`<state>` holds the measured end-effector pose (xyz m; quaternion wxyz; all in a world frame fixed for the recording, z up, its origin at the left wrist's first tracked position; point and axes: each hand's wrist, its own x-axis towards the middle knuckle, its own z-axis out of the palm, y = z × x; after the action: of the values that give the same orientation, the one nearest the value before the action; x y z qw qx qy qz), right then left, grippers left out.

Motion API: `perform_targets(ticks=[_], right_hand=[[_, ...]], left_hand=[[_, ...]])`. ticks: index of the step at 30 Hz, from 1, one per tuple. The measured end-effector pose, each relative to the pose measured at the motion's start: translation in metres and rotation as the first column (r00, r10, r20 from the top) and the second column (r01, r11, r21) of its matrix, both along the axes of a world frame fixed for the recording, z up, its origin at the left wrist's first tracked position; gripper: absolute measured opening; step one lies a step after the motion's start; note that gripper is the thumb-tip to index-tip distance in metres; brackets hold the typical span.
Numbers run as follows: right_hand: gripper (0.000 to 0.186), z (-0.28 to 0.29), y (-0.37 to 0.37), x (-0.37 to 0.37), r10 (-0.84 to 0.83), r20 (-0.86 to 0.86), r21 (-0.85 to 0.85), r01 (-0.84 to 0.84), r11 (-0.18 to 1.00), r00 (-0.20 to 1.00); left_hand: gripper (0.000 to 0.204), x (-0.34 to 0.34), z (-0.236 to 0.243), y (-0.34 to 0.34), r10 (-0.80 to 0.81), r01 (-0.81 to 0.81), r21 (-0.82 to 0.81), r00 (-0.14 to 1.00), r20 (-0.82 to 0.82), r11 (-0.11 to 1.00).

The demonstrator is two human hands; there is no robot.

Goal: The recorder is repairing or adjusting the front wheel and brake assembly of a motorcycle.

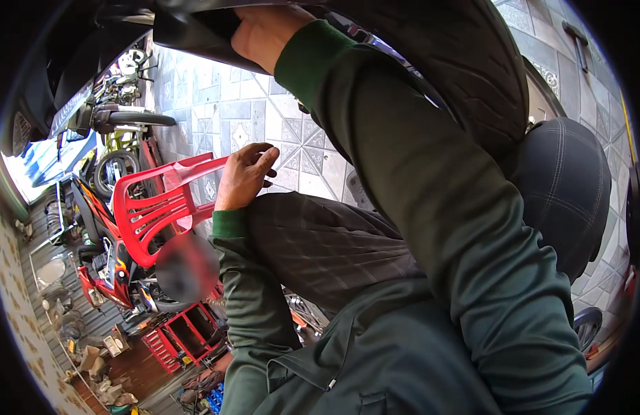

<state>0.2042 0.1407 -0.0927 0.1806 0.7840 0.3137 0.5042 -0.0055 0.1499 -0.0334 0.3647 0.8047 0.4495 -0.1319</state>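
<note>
From my remote seat, I look down past a person's bent knees to a tiled floor (313, 166). The right hand (270, 34) reaches up to a black panel (192, 34) at the top of the view, left of a wide black tyre (465, 59); its fingers do not show, so I cannot tell whether they grip anything. The left hand (247, 171) hangs by the left knee (313, 235), fingers loosely curled, with nothing seen in them. My worry is the tight space around the right hand: if the panel or tyre shifted, knuckles could be scraped or pinched, and the green cuff (302, 59) might snag on the panel's rim. With the fingertips hidden, a sharp edge could be met by touch alone. For moving, I judge the left hand better off: tiles lie open between it and the tyre, with a red plastic chair (171, 174) just beside it on the left. The right knee (562, 180) is close to the tyre, limiting that side. What looks like a hammer (581, 52) lies toward the floor's upper right corner, well apart from both hands.
</note>
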Motion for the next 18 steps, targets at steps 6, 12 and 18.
perform_targets(ticks=[6,12,18], right_hand=[[0.011,-0.009,0.049,0.026,-0.204,0.399,-0.208,0.304,0.93,0.894],[0.012,-0.011,0.058,0.016,-0.255,0.696,-0.256,0.564,0.785,0.671],[0.009,-0.007,0.037,0.023,-0.333,0.869,-0.165,0.849,0.502,0.366]], left_hand=[[0.04,0.004,-0.003,-0.004,0.011,-0.011,-0.015,1.0,0.001,1.0],[0.04,-0.001,0.0,0.002,0.004,-0.004,-0.001,1.0,0.0,1.0],[0.043,-0.001,-0.001,0.003,0.006,-0.006,-0.026,1.0,-0.01,1.0]])
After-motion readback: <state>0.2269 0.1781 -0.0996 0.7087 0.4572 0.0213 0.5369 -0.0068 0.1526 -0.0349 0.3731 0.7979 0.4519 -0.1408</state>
